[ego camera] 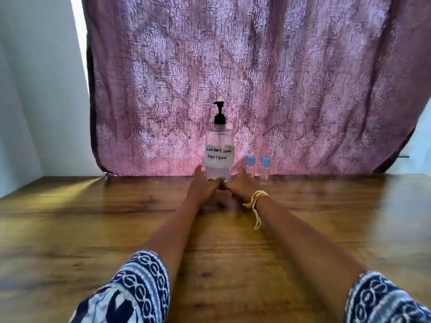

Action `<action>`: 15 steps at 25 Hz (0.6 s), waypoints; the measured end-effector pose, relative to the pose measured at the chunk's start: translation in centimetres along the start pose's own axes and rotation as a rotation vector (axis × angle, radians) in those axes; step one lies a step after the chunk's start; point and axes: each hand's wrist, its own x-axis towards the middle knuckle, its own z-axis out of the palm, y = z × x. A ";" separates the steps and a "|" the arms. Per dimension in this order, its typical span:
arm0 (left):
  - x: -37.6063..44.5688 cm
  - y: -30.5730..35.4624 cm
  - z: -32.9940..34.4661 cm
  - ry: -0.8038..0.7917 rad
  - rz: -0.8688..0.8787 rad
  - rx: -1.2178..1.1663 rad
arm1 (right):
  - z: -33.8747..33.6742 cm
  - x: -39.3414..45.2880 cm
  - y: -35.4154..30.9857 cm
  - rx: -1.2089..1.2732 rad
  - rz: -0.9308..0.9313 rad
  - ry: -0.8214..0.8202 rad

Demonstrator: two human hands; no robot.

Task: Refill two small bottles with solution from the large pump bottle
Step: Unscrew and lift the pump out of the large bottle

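Clear plastic meets both palms: the left hand (202,183) and the right hand (240,184) cup the base of the large pump bottle (219,152) from either side, thumbs meeting in front of it low down, fingers wrapped round its foot. The bottle stands upright between the hands, long axis vertical, at the far edge of the wooden table (93,217). Its black pump head (218,111) rises above the hands, the spout pointing left. A white paper label, hand-lettered "CONTACT LENS SOLUTION", faces the camera just above the thumbs. Through the clear wall a little liquid seems to sit low in the bottle, though the level is hard to read.

Just to the right of the right hand stand two small bottles (257,170), upright, side by side, clear-bodied with light blue caps on. The nearer one is close to the right hand's fingers; whether they touch is unclear. A yellow cord bracelet (255,201) circles the right wrist. Behind everything hangs a purple patterned curtain (256,78).
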 end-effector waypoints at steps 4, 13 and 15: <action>1.8 -0.7 0.2 -0.003 0.053 0.013 | 0.8 1.7 0.7 0.088 -0.060 -0.018; -3.4 1.4 -4.2 -0.084 0.025 0.096 | 0.2 -3.9 -0.4 0.137 -0.090 0.020; -6.1 1.9 -5.5 -0.085 0.031 0.097 | 0.2 -6.8 -1.0 0.125 -0.097 0.017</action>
